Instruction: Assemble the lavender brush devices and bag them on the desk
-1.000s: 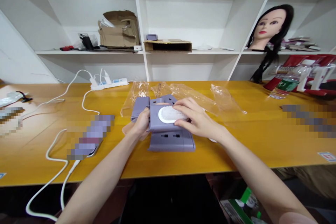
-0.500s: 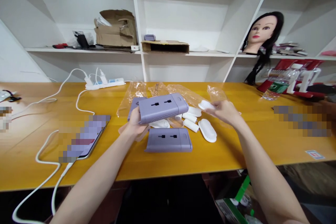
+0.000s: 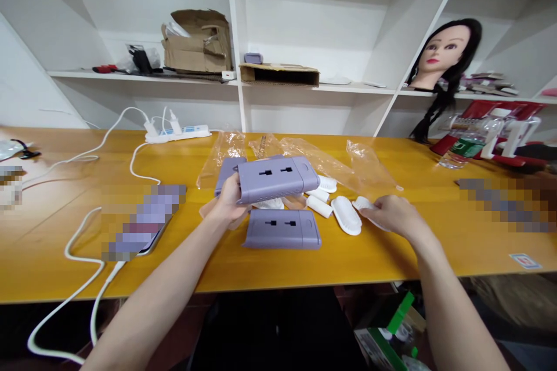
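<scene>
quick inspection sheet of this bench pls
surface: yellow wooden table, partly hidden by pixelated patches
job's things: purple socket casing held in left hand; second casing lying on the table; white oval pieces beside it
hands: right hand on a white oval piece
clutter: clear plastic bags behind the casings
cables: white cables running towards a power strip
surroundings: white shelves holding a cardboard box and a mannequin head
</scene>
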A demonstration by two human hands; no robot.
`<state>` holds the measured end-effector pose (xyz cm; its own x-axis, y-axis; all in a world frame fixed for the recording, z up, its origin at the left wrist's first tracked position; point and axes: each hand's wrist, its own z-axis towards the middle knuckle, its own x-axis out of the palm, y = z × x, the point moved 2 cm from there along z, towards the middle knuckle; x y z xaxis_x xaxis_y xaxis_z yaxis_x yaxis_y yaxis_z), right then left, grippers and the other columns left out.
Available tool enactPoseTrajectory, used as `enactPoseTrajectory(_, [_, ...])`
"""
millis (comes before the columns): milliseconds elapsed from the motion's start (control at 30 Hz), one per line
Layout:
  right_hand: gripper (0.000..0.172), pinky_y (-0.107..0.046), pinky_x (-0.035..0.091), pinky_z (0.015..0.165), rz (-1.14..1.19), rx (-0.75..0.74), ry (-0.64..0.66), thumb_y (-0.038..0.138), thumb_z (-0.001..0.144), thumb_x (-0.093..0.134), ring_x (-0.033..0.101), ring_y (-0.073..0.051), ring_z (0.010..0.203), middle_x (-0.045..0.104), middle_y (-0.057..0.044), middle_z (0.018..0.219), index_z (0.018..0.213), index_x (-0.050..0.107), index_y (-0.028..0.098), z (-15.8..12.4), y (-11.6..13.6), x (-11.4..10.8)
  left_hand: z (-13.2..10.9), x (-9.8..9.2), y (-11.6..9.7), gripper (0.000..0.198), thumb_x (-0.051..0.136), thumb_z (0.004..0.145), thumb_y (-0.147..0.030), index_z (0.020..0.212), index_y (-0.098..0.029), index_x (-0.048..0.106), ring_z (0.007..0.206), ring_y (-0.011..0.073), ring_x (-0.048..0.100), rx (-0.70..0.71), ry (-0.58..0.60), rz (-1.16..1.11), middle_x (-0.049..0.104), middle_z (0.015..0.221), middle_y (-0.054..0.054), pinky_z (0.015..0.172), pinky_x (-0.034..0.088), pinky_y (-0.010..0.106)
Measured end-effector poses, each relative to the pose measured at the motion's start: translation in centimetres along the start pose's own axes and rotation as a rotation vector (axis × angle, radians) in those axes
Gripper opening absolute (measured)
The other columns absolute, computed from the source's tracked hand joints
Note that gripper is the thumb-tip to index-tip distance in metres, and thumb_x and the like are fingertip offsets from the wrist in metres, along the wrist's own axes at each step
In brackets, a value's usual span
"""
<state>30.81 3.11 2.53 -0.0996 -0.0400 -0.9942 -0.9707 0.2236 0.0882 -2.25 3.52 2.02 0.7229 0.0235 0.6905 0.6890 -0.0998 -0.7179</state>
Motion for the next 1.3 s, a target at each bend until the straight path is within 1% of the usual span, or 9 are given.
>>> enactPoseTrajectory(200, [0.042, -0.038, 0.045, 0.063, -0.009, 0.016, -0.106, 0.050, 0.082, 0.046, 0.066, -0.036, 0.086, 0.070, -0.021, 0.090, 0.080, 0.070, 0.015, -0.3, 1.2, -0.7, 0.2, -0.5, 0.2, 0.022, 0.048, 0.075, -0.016, 0.085, -0.016, 0.068, 0.058, 0.0136, 0.064, -0.030, -0.120, -0.016, 0.070, 0.066, -0.001, 0.059, 0.051, 0.022])
enactPoseTrajectory(300, [0.038, -0.042, 0.048, 0.075, 0.208, -0.231, -0.311, 0.046, 0.085, 0.048, 0.066, -0.033, 0.090, 0.071, -0.016, 0.094, 0.099, 0.067, 0.016, -1.5, 4.1, -2.5, 0.4, -0.4, 0.3, 0.033, 0.046, 0.076, -0.019, 0.100, -0.016, 0.068, 0.069, 0.0167, 0.068, -0.016, -0.029, 0.057, 0.073, 0.077, 0.001, 0.065, 0.054, 0.026])
enactPoseTrajectory(400, [0.045, -0.036, 0.052, 0.076, 0.791, -0.540, -0.033, 0.045, 0.087, 0.048, 0.067, -0.021, 0.082, 0.067, -0.011, 0.106, 0.123, 0.054, 0.018, -1.8, 7.9, -2.9, 0.3, -0.4, 0.4, 0.038, 0.047, 0.076, -0.022, 0.108, -0.018, 0.067, 0.084, 0.0200, 0.068, 0.053, 0.083, 0.136, 0.074, 0.089, 0.003, 0.075, 0.054, 0.030])
enactPoseTrajectory(600, [0.047, -0.031, 0.057, 0.060, 1.306, -0.634, 0.581, 0.039, 0.079, 0.064, 0.064, -0.015, 0.074, 0.060, -0.009, 0.120, 0.123, 0.052, 0.024, -1.3, 12.4, -1.2, 0.0, -0.8, 0.2, 0.036, 0.049, 0.076, -0.031, 0.100, -0.014, 0.070, 0.091, 0.0245, 0.066, 0.144, 0.181, 0.298, 0.072, 0.102, 0.008, 0.078, 0.052, 0.033])
enactPoseTrajectory(667, [0.042, -0.032, 0.058, 0.059, 1.423, -0.644, 0.626, 0.034, 0.073, 0.070, 0.063, -0.016, 0.074, 0.062, -0.009, 0.115, 0.111, 0.057, 0.020, -1.5, 12.8, -0.9, 0.0, -0.9, -0.1, 0.036, 0.051, 0.074, -0.031, 0.101, -0.015, 0.069, 0.088, 0.0226, 0.066, 0.146, 0.181, 0.278, 0.072, 0.100, 0.007, 0.075, 0.052, 0.030])
enactPoseTrajectory(833, [0.038, -0.033, 0.055, 0.071, 1.757, -0.570, 0.403, 0.031, 0.069, 0.073, 0.063, -0.017, 0.083, 0.064, -0.006, 0.110, 0.102, 0.058, 0.022, -2.1, 13.4, -1.0, -0.6, 0.0, 0.0, 0.042, 0.061, 0.070, -0.048, 0.105, -0.026, 0.061, 0.090, 0.0236, 0.066, 0.166, 0.295, 0.043, 0.069, 0.100, 0.003, 0.080, 0.051, 0.038])
enactPoseTrajectory(900, [0.039, -0.031, 0.053, 0.070, 1.771, -0.553, 0.375, 0.031, 0.067, 0.074, 0.062, -0.017, 0.082, 0.065, -0.005, 0.105, 0.101, 0.057, 0.022, -2.7, 14.0, -0.8, -1.0, 0.7, 0.9, 0.053, 0.071, 0.063, -0.051, 0.108, -0.027, 0.058, 0.098, 0.0261, 0.064, 0.163, 0.318, 0.086, 0.068, 0.105, 0.005, 0.084, 0.050, 0.040])
enactPoseTrajectory(1067, [0.035, -0.022, 0.039, 0.049, 1.480, -0.560, 0.404, 0.026, 0.062, 0.075, 0.050, -0.008, 0.054, 0.056, 0.005, 0.067, 0.089, 0.053, 0.019, -3.9, 15.5, -0.5, -1.1, 0.9, 2.4, 0.067, 0.083, 0.055, -0.040, 0.112, -0.021, 0.056, 0.106, 0.0273, 0.061, 0.250, 0.058, 0.139, 0.070, 0.103, 0.007, 0.091, 0.048, 0.042])
enactPoseTrajectory(1300, [0.029, -0.022, 0.038, 0.046, 1.158, -0.608, 0.571, 0.020, 0.058, 0.075, 0.050, -0.008, 0.049, 0.059, 0.004, 0.060, 0.081, 0.058, 0.016, -3.2, 16.3, -1.0, -0.8, 0.2, 1.7, 0.054, 0.084, 0.054, -0.041, 0.096, -0.017, 0.060, 0.104, 0.0285, 0.063, 0.297, 0.063, 0.171, 0.072, 0.095, 0.007, 0.090, 0.049, 0.040])
